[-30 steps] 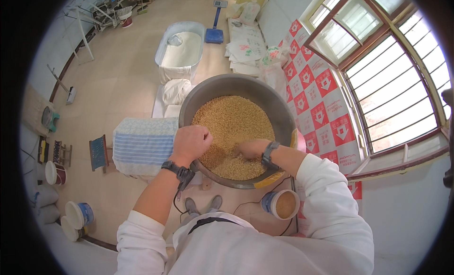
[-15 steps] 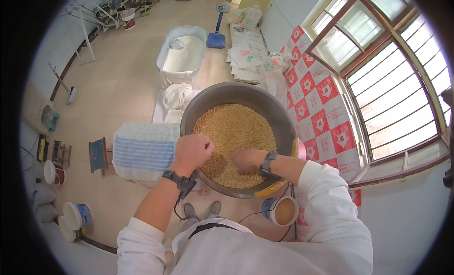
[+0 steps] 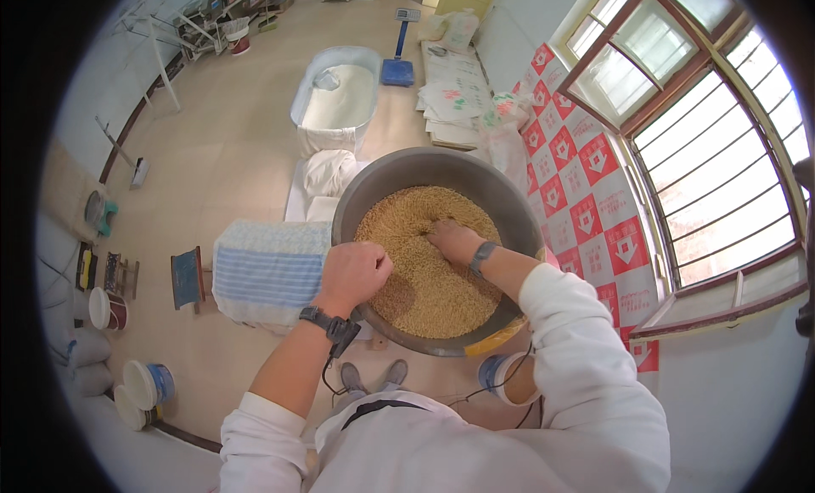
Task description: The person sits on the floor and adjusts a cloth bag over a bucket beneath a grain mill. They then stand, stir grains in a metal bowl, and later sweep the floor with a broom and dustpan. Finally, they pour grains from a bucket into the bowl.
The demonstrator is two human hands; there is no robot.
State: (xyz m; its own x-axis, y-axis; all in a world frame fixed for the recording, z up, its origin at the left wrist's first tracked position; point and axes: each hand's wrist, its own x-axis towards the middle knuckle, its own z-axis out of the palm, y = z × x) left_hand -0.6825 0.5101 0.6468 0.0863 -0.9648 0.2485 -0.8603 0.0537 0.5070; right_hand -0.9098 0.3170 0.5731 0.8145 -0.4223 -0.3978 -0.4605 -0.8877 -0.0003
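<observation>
A large grey metal basin (image 3: 386,183) stands in front of me, filled with golden-brown grain (image 3: 433,277). My left hand (image 3: 352,272) is closed around the basin's near-left rim; a black watch sits on that wrist. My right hand (image 3: 452,239) reaches into the middle of the basin with its fingers pushed down into the grain, a grey band on its wrist. Both forearms come out of rolled white sleeves.
A blue-and-white striped cloth (image 3: 270,271) lies left of the basin, beside a small blue stool (image 3: 186,277). A white tub (image 3: 338,98) with pale contents and a blue scale (image 3: 397,69) stand farther off. Sacks (image 3: 454,103) lie near the red-and-white wall. Buckets (image 3: 148,383) sit at the lower left.
My right hand has moved from the near edge of the grain toward the basin's middle and dug in. My left hand has stayed on the rim.
</observation>
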